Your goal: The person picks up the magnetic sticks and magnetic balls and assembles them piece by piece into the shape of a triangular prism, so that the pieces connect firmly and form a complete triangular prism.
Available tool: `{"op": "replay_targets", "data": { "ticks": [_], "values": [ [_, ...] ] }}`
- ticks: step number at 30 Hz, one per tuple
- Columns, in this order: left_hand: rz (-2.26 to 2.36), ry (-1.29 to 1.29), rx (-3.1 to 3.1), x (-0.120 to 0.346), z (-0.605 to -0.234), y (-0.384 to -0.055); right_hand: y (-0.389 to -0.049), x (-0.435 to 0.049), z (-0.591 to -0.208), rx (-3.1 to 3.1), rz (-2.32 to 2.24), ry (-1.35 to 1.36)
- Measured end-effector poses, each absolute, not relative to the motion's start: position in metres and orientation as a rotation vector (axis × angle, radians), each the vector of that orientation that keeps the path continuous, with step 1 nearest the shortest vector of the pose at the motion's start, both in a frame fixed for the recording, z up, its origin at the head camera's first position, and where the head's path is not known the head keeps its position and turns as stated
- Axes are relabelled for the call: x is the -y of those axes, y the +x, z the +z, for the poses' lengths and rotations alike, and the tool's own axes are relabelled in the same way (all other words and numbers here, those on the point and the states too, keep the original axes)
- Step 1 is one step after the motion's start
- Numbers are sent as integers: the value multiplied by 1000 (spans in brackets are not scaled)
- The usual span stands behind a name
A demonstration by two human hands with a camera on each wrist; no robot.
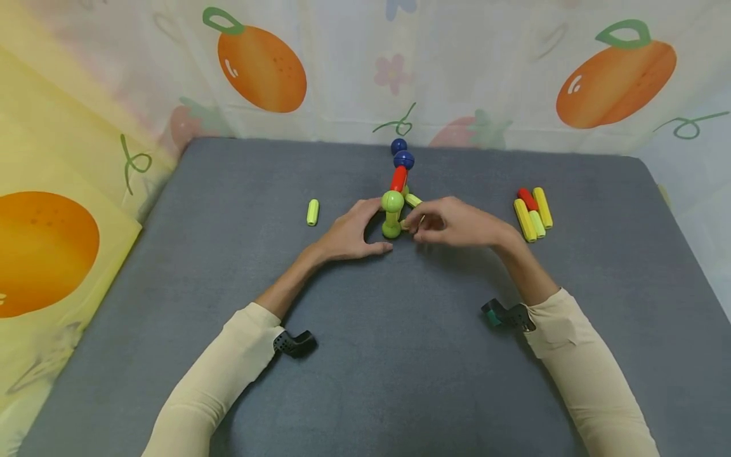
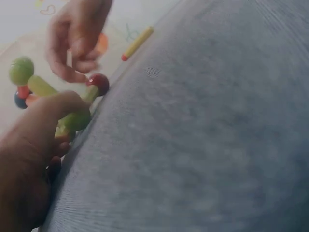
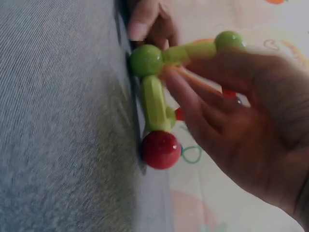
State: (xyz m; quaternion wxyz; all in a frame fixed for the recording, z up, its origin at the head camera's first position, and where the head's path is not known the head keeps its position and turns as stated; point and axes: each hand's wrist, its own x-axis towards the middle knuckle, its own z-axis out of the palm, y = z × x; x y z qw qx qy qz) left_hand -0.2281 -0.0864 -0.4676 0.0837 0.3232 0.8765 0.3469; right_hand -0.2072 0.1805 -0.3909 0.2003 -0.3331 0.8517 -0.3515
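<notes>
There it is, far half of the bench [image 1: 354,162] — a glossy toy build [image 1: 393,216]: upper green ball [image 1: 392,202] stacked over lower green ball [image 1: 391,229], another yellow-green rod [image 3: 154,104] running low to a red ball [image 3: 161,150]! Behind — a red rod [image 1: 398,179], then two blue balls [image 1: 403,160].

- Front balls [image 1: 392,201]: glossy lime green
- Far balls [image 1: 403,159]: dark blue
- Side ball [image 3: 161,150]: deep red
- Joined rods [image 3: 154,101]: yellow-green, one red
- Loose sticks [image 1: 525,220]: yellow, red, pale lime
- Surface [image 1: 365,355]: grey
- Backdrop cloth [image 1: 342,38]: white, printed with orange fruits, green leaves
- Sleeves [image 1: 223,381]: plain cream
</notes>
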Motion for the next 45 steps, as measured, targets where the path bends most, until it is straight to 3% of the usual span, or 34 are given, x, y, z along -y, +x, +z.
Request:
{"op": "replay_targets", "data": {
  "ticks": [4,9,14,22,31,40,45],
  "values": [
    [1082,866,-2638,83,-469,-226,-209,-181,-395,-2666,-876,-804],
    [1303,841,-2634,81,-471,-226,-210,-184,-396,-2616,-648,-855],
    [1440,818,-2673,81,-473,-232,-213,-197,-386,-2393,-732,-868],
    [1408,774,-2682,77,-473,-244,-234,-209,-396,-2616,-849,-567],
    [1431,791,-2651,67,-473,-260,-259,-202,-399,-2599,-925,-546],
    [1367,885,-2697,66,-474,-259,-247,-229,-377,-2579,-747,-481],
    [1334,932,-2698,65,-472,-258,-233,-273,-352,-2746,-622,-202]
  ]
}}
